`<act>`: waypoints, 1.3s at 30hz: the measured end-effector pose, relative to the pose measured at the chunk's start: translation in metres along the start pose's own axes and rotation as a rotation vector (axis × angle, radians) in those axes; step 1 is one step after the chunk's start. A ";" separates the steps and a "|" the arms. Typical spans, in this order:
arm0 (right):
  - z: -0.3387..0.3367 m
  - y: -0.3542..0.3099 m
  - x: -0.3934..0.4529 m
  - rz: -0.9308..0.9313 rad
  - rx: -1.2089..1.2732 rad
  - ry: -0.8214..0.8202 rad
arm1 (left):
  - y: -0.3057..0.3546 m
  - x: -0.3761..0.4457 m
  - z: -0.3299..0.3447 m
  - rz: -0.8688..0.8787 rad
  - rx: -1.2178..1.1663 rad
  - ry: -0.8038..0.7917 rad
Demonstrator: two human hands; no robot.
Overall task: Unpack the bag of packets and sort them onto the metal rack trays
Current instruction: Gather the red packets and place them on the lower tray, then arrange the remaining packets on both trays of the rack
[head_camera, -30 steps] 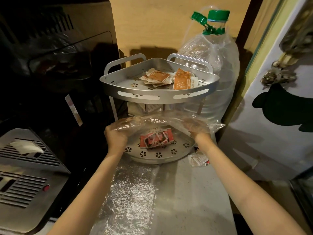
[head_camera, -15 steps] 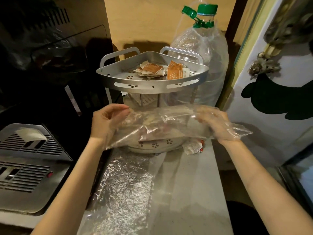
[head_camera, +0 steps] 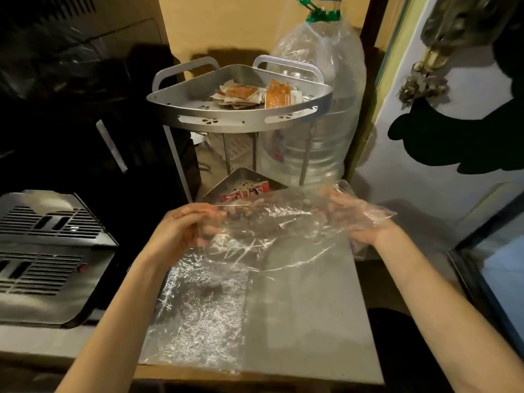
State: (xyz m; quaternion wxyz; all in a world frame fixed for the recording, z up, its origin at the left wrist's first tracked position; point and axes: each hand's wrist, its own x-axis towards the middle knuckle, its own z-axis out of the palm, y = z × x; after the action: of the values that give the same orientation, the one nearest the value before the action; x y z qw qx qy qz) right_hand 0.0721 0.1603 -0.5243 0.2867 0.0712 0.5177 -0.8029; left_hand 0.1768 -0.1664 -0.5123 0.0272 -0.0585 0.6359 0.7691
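Both bare forearms are reaching forward from the lower corners, converging slightly. The left hand (head_camera: 181, 231) is curling its fingers (head_camera: 198, 214) inward in a loose pinch, knuckles up. The right hand (head_camera: 354, 219) is spreading its fingers (head_camera: 337, 199) forward and leftward, wrist bent, seen through thin clear film it is gripping.

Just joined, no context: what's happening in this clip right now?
A person is holding a clear plastic bag stretched between the left hand and right hand, in front of a two-tier metal rack. The bag looks empty or nearly so. Orange packets lie on the top tray, red packets on the lower tray. A large water bottle stands behind the rack.
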 end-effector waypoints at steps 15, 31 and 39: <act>0.011 0.020 0.003 0.109 -0.676 0.021 | -0.051 -0.041 -0.007 -0.192 0.099 0.272; 0.060 0.022 0.049 0.072 -0.232 -0.091 | -0.065 -0.085 0.000 -0.393 -0.364 0.321; 0.088 0.034 0.075 -0.037 -0.726 0.032 | -0.079 -0.100 0.008 -0.421 -0.051 0.470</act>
State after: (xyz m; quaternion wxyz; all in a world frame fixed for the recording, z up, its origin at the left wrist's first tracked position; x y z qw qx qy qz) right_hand 0.0440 0.0448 -0.5419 0.2706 -0.0319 0.7749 -0.5704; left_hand 0.2851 -0.1397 -0.5757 0.0366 -0.3656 0.5791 0.7277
